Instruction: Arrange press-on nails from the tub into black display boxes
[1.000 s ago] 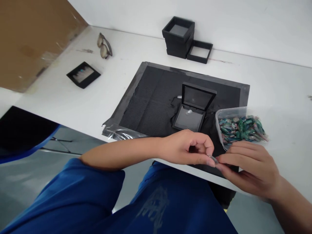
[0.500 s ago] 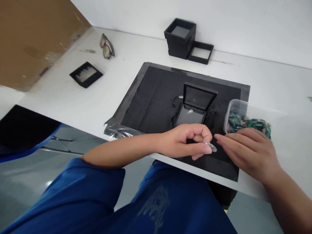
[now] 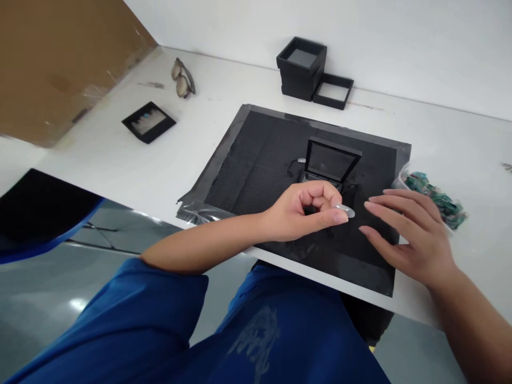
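Observation:
My left hand (image 3: 308, 212) pinches a small clear oval piece (image 3: 346, 211) between thumb and index finger, above the black mat (image 3: 248, 176). What the piece is, I cannot tell. Facing it across a small gap is my right hand (image 3: 416, 229), its fingers spread and holding nothing. Behind my left hand stands a small black hinged case (image 3: 334, 161) with its lid raised; my hand covers most of its tray. Beside my right hand, a clear plastic container (image 3: 400, 180) holds green, wrapper-like pieces (image 3: 440, 200), partly hidden by that hand.
Stacked black square trays (image 3: 302, 69) stand against the back wall, with a single frame-like tray (image 3: 333, 92) beside them. Glasses (image 3: 183, 79) and a black card with pale tips (image 3: 149, 122) lie on the left. A small pale object (image 3: 301, 160) lies near the case.
The container of green pieces has shifted to the right. My right hand's fingers have spread apart. My left hand has risen slightly with the clear piece and now hides the case's tray.

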`<state>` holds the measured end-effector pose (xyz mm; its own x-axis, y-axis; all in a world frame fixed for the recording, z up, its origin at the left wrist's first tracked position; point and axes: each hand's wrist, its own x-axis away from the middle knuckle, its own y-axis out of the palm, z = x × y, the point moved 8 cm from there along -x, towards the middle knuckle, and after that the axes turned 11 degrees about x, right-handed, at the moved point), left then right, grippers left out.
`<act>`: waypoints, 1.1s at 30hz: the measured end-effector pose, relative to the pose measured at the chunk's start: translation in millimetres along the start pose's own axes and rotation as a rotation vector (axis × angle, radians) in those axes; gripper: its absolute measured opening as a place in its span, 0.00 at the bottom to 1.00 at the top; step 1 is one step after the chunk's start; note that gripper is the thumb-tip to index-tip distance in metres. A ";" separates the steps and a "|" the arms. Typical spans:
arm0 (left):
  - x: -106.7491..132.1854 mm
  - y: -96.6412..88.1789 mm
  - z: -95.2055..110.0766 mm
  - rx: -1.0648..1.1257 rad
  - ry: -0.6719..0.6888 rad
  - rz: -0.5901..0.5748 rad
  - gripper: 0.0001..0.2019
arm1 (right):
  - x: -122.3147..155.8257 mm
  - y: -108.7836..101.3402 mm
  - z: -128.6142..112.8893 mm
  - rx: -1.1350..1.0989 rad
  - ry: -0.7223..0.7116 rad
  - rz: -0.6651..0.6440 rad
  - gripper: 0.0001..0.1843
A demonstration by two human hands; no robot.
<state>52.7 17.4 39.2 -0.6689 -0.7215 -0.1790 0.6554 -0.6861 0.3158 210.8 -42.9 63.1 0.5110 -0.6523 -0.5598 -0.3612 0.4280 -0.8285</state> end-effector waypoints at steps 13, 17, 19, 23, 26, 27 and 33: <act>4.9 3.9 -33.8 -0.074 -0.356 -0.096 0.14 | -4.2 1.3 -25.8 -0.346 -0.023 0.044 0.29; 4.3 4.6 -33.0 -0.044 -0.337 -0.102 0.12 | -7.8 4.1 -27.5 -0.489 0.034 -0.003 0.31; 4.9 5.1 -32.0 -0.037 -0.315 -0.106 0.11 | -9.9 4.0 -26.9 -0.546 0.068 -0.004 0.30; 6.6 7.7 -27.3 -0.085 -0.271 -0.148 0.11 | -9.2 9.0 -23.3 -0.707 0.179 -0.044 0.23; 9.8 13.3 -29.2 -0.136 -0.357 -0.246 0.12 | -3.4 16.4 -24.4 -0.808 0.233 -0.123 0.19; 10.8 14.4 -30.1 -0.139 -0.393 -0.268 0.12 | -1.0 18.5 -24.9 -0.828 0.244 -0.147 0.18; 13.7 20.1 -31.1 -0.067 -0.424 -0.352 0.12 | 8.0 27.1 -23.1 -0.869 0.311 -0.216 0.22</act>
<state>67.6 -9.2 14.1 -0.9249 -0.3565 0.1323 0.3789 -0.8932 0.2421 187.1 -51.0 36.5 0.4490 -0.8540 -0.2628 -0.8014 -0.2549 -0.5411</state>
